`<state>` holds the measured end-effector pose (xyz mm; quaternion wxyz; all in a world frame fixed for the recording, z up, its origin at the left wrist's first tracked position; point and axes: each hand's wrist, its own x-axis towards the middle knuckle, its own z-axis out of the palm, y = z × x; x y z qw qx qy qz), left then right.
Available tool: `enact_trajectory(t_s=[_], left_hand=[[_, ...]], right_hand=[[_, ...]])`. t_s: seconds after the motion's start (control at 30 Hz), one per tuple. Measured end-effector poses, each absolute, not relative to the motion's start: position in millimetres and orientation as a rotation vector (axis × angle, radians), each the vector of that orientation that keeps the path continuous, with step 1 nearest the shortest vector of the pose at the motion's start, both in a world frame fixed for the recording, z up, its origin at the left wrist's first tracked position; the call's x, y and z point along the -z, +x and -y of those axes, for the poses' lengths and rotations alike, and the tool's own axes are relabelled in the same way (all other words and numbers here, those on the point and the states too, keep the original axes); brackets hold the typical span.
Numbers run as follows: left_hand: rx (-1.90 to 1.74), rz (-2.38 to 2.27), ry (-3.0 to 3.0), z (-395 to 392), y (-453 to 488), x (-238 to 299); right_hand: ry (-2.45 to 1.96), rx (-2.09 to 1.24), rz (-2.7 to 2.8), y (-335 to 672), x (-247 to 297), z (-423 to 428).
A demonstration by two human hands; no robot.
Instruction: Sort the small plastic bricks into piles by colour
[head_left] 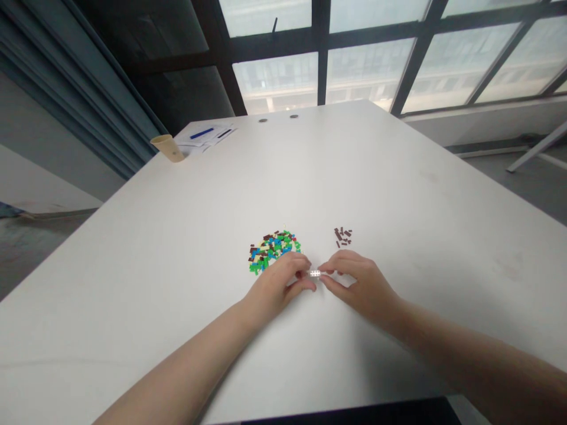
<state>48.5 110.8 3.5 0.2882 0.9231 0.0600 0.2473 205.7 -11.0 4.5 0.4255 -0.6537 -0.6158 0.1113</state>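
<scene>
Both hands pinch narrowly: the left hand (277,285) and the right hand (361,285) grip the 2 ends of a small white plastic brick (315,273), which sits between them. At 11 o'clock from that brick, touching the left hand, lies a heap of mixed green, blue, yellow and brown plastic bricks (272,251). At 1 o'clock, just beyond the right hand, is a smaller scatter of dark brown bricks (342,236). All of this is on a white table (283,189). At 10 o'clock, near its far edge, stand a paper cup (169,147) and papers (206,139). A large window (367,71) fills 12 o'clock.
</scene>
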Motion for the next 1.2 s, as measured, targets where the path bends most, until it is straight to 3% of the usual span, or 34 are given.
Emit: enact_trajectory(t_s=[0.13,0.3,0.63,0.83,0.97,1.07,1.2], left_hand=[[-0.669,-0.236,2.544,-118.3,47.2,-3.8],[-0.548,-0.318,2.562,-123.1,46.4,-5.1],[-0.404,-0.435,2.565,-125.7,47.0,-5.7],[-0.675,-0.521,2.585,-138.0,40.9,-12.7],[-1.001,-1.022,2.41,-165.5,36.1,-13.8],[-0.883,-1.088,2.423,-183.8,36.0,-4.6],[-0.609,-1.052,2.514,-191.9,37.7,9.3]], right_hand=[[-1.982,-0.052,1.457,239.8,-2.7,4.5],[-2.404,-0.072,1.337,279.4,-5.7,2.4],[-2.521,-0.209,1.39,280.8,-6.3,4.9],[-2.113,-0.207,1.543,271.4,-17.5,4.6],[-1.687,-0.598,1.803,244.3,-24.1,9.7],[-1.561,-0.824,1.892,225.3,-19.4,13.7],[-1.563,-0.889,1.963,215.0,-11.9,15.2]])
